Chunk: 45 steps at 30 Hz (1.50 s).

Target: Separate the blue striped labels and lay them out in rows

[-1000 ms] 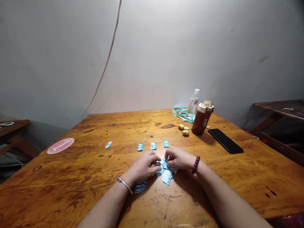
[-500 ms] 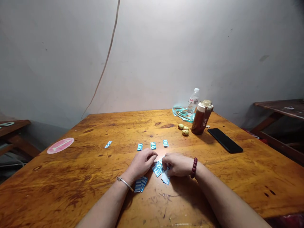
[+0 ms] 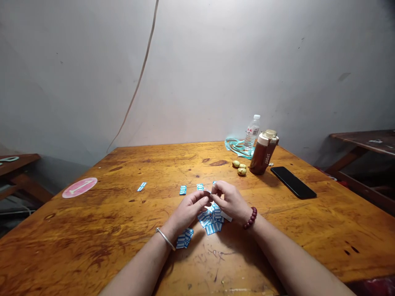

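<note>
Over a loose pile of small blue-and-white cards (image 3: 214, 227), my two hands meet with their fingertips pinched together. A small pale card (image 3: 208, 191), mostly hidden, shows between the fingers. My left hand (image 3: 193, 207), with a silver bangle at the wrist, is closed on its left side. My right hand (image 3: 230, 199), wearing dark red beads, closes on it from the right. Another small stack of cards (image 3: 185, 238) lies beside my left wrist. Beyond the hands, card stacks (image 3: 183, 190) stand in a row, the right ones partly covered by my fingers.
A lone card pair (image 3: 141, 187) and a pink oval sign (image 3: 80, 188) lie to the left on the wooden table (image 3: 101, 230). Towards the right are small yellowish fruits (image 3: 242, 171), a brown sport bottle (image 3: 264, 152), a water bottle (image 3: 252, 132), a turquoise strap (image 3: 236, 147) and a black phone (image 3: 293, 182).
My right hand has lifted from the pile and moved forward to meet my left fingertips, a pale card now between them. More of the pile shows.
</note>
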Motion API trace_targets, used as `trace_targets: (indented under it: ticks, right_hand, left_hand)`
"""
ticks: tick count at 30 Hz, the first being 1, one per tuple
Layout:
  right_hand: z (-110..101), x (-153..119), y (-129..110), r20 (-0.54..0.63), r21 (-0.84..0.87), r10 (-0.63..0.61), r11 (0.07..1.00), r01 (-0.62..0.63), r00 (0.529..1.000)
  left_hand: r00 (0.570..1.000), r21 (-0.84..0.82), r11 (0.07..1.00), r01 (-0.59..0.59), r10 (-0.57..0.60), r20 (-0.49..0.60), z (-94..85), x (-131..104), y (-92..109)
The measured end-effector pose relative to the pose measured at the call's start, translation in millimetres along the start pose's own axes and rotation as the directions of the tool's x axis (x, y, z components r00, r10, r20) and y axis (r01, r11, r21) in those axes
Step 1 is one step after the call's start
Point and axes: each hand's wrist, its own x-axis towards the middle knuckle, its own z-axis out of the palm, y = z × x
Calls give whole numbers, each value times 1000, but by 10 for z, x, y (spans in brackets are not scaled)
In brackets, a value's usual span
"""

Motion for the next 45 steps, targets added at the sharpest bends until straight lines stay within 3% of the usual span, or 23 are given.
trace_targets:
  ticks: [5, 10, 13, 18, 21, 25, 28, 31, 35, 39, 42, 45]
  right_hand:
    - [61, -25, -46, -18, -198, -131, 972, 125, 991]
    - [114, -32, -63, 15, -285, -236, 930, 231, 972]
    - [124, -34, -66, 37, -254, -231, 939, 233, 972]
    - [45, -36, -40, 28, -166, -131, 977, 134, 991]
    - [-16, -50, 4, 191, -140, -64, 986, 92, 980]
    - [-43, -98, 29, 496, -150, -33, 981, 123, 868]
    - [-24, -130, 10, 573, -223, 17, 965, 137, 820]
    - [7, -138, 5, 591, -253, 45, 959, 132, 805]
    - [45, -120, 60, 604, -219, 98, 974, 47, 791]
    - [85, -89, 140, 611, 1, 134, 985, -170, 780]
    - [122, -60, 172, 570, 223, 177, 907, -358, 803]
    - [155, -30, 168, 522, 393, 203, 805, -445, 828]
  left_hand:
    - [997, -107, 993, 49, -55, -49, 41, 4, 23]
    - [996, -225, 972, 61, -74, -49, 49, 2, 13]
    - [995, -260, 964, 62, -82, -65, 41, 26, -33]
    - [974, -187, 981, 43, -83, -209, -70, 88, -120]
    - [962, -135, 990, 37, -71, -263, -147, 91, -116]
    - [951, -71, 997, 24, -45, -306, -180, 76, -95]
    - [950, -20, 1000, 9, -15, -312, -167, 71, -91]
    - [954, 16, 1000, -4, 9, -300, -161, 73, -88]
    - [959, 47, 999, -20, 33, -280, -185, 78, -84]
    - [964, 94, 995, -23, 47, -263, -199, 71, -100]
    - [964, 131, 991, -38, 70, -255, -181, 61, -108]
    - [974, 88, 996, -21, 40, -222, -152, 57, -98]
